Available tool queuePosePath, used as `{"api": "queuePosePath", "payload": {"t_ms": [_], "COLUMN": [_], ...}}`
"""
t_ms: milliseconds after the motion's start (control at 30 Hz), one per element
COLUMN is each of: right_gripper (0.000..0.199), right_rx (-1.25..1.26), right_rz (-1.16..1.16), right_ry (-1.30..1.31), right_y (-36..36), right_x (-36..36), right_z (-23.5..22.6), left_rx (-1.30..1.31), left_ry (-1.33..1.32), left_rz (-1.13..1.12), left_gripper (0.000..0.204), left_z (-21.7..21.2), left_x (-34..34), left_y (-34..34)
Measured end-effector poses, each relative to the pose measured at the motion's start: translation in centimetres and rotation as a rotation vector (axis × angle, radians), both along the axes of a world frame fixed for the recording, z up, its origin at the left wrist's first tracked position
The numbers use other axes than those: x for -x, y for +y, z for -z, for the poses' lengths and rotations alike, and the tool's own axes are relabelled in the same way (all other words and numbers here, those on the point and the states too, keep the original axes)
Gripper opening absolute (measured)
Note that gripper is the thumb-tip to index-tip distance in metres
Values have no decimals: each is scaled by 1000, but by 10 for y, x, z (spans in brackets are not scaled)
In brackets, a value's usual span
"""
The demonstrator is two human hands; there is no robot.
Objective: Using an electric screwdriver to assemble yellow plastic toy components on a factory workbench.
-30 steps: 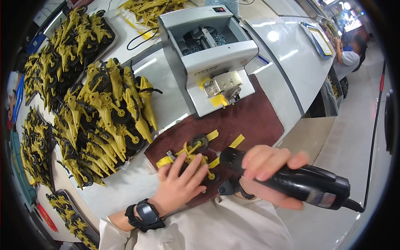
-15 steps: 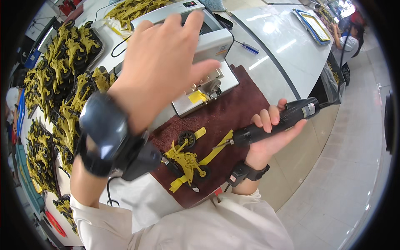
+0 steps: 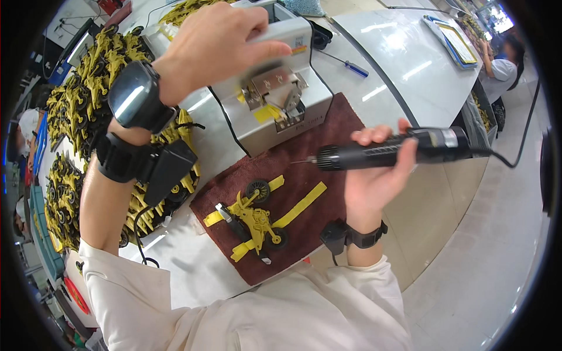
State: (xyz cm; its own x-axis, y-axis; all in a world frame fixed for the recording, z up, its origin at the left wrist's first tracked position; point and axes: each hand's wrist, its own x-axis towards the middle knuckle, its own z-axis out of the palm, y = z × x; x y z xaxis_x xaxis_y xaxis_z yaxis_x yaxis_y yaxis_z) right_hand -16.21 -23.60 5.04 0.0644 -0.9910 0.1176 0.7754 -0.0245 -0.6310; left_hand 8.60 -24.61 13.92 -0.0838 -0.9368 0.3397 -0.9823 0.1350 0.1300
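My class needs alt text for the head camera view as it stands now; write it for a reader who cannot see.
A person's right hand holds a black electric screwdriver, bit pointing left, while the left hand hangs over a grey machine. A yellow toy motorcycle lies on the maroon cloth below, with similar toys piled at left.

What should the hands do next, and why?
Perhaps the right hand should bring the black driver to the metal block on the grey machine: the bit is near but short of it, and neither hand holds the yellow toy motorcycle.
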Motion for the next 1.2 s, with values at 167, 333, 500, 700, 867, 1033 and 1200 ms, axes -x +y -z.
{"api": "queuePosePath", "payload": {"t_ms": [167, 333, 500, 700, 867, 1033, 1200], "right_gripper": [42, 44, 45, 51, 53, 52, 51], "right_rx": [59, 375, 420, 186, 242, 258, 248], "right_rz": [-30, 42, 359, 481, 448, 444, 444], "right_ry": [221, 308, 442, 641, 670, 682, 651], "right_y": [4, 18, 4, -2, 0, 0, -2], "right_x": [-45, -43, 4, 9, 12, 12, 15], "right_z": [12, 12, -13, -6, 0, 2, 5], "left_rx": [-6, -21, 0, -16, 25, 82, -78], "left_ry": [87, 76, 57, 92, 5, -43, 17], "left_rz": [14, -7, 107, 106, 69, 142, 102], "left_gripper": [43, 43, 44, 43, 41, 40, 41], "left_z": [-10, 0, 7, 9, 14, 15, -2], "left_x": [-7, 0, 8, 4, 10, 5, 0], "left_y": [-8, -4, -6, -4, 11, 0, 0]}}
